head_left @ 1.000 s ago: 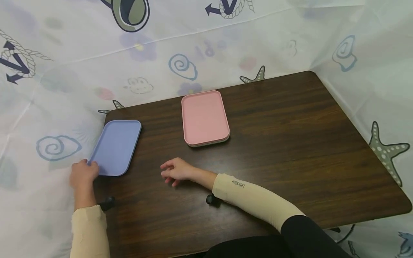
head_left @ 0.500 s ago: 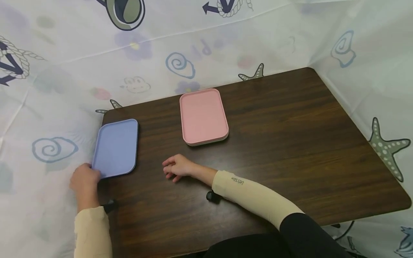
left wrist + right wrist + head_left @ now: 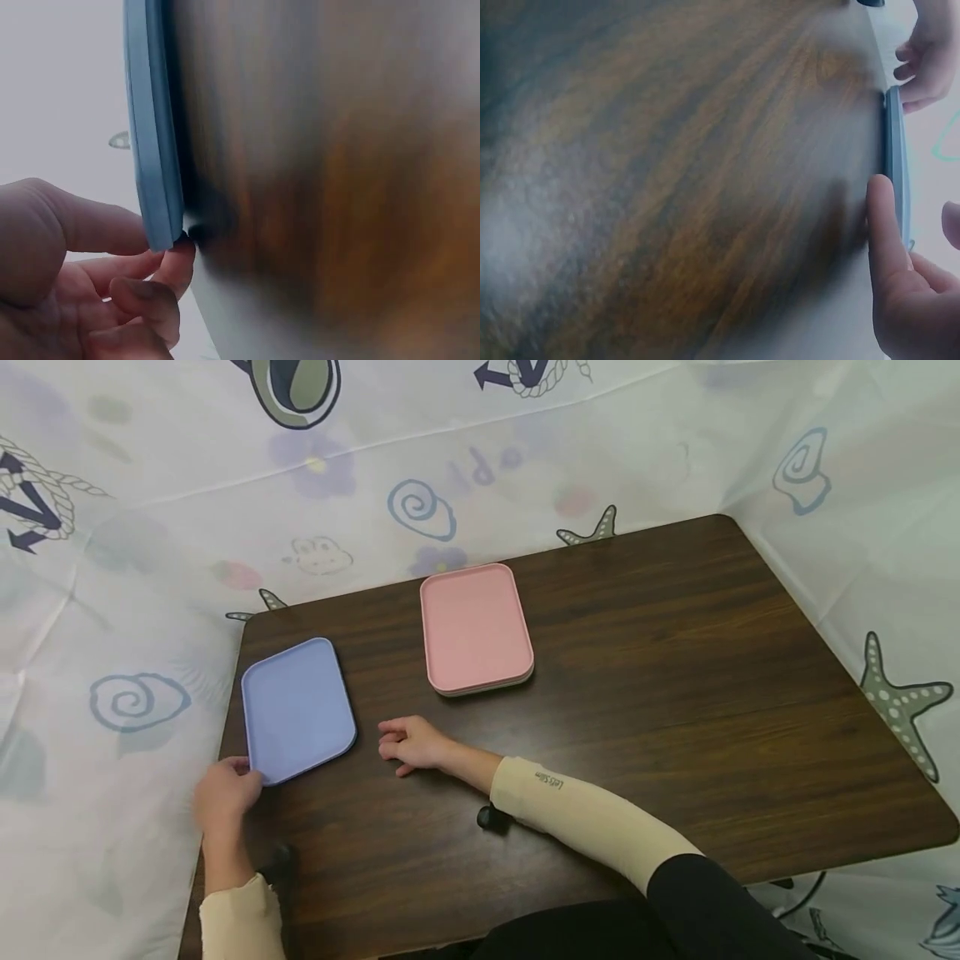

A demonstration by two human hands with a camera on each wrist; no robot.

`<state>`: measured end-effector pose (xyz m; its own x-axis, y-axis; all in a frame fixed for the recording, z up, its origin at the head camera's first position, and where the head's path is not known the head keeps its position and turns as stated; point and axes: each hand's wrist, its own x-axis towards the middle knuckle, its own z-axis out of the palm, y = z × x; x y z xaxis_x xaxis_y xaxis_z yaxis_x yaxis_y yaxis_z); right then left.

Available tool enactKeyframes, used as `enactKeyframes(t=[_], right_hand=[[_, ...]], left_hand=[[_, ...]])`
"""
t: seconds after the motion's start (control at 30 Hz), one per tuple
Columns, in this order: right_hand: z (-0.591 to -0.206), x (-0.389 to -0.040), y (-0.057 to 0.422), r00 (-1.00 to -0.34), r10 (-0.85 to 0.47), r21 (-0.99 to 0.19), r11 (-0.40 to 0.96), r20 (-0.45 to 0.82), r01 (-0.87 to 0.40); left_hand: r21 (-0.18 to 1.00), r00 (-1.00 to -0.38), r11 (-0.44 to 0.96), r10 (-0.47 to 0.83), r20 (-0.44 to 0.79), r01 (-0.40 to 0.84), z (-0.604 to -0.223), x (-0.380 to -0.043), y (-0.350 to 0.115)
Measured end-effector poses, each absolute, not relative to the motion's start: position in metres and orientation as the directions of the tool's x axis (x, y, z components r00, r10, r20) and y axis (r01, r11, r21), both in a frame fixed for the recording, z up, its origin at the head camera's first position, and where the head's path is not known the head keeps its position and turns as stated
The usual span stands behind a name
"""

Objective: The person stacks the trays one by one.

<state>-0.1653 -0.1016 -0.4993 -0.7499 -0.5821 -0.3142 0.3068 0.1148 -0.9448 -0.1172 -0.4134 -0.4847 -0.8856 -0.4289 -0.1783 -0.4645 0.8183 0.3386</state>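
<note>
A blue rectangular tray (image 3: 298, 710) with rounded corners lies near the table's left side, turned at a slant. My left hand (image 3: 225, 795) pinches its near left corner; in the left wrist view the thumb is on the upper face and the fingers (image 3: 177, 264) reach under the rim of the blue tray (image 3: 154, 127). My right hand (image 3: 417, 743) hovers over the table to the right of the tray, fingers loosely bent and holding nothing. Beyond it, a pink tray (image 3: 477, 628) lies on top of a stack at the table's back edge.
The dark wood-grain table (image 3: 675, 693) extends far to the right. A patterned white curtain (image 3: 525, 452) hangs behind it and along both sides. Black wrist-camera mounts (image 3: 493, 818) sit beneath the forearms.
The left hand has shifted the blue tray rightward and slightly nearer, turning it. The right hand has stayed almost in place. The pink stack has not moved.
</note>
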Motion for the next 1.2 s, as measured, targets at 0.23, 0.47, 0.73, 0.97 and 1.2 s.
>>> enactKeyframes(t=[0.23, 0.47, 0.73, 0.97, 1.2], right_hand=[[-0.499, -0.166, -0.102, -0.781, -0.537, -0.933, 0.035, -0.319, 0.357], [-0.502, -0.17, -0.099, -0.812, -0.485, -0.932, 0.019, -0.324, 0.361], [-0.496, -0.172, -0.093, -0.807, -0.488, -0.935, 0.059, -0.332, 0.349], [-0.489, -0.169, -0.084, -0.801, -0.517, -0.948, 0.071, -0.301, 0.311], [-0.481, -0.161, -0.06, -0.813, -0.532, -0.966, 0.042, -0.237, 0.255]], left_hand=[[0.517, -0.871, 0.703, -0.429, -0.24, -0.488, -0.489, -0.1, -0.381], [0.759, -0.865, 0.425, -0.328, -0.378, -0.493, -0.489, -0.084, -0.37], [0.919, -0.917, 0.063, -0.112, -0.382, -0.39, -0.498, -0.054, -0.364], [0.944, -0.942, -0.067, -0.068, -0.329, -0.324, -0.499, -0.034, -0.354], [0.96, -0.963, -0.131, -0.073, -0.259, -0.248, -0.489, -0.021, -0.333]])
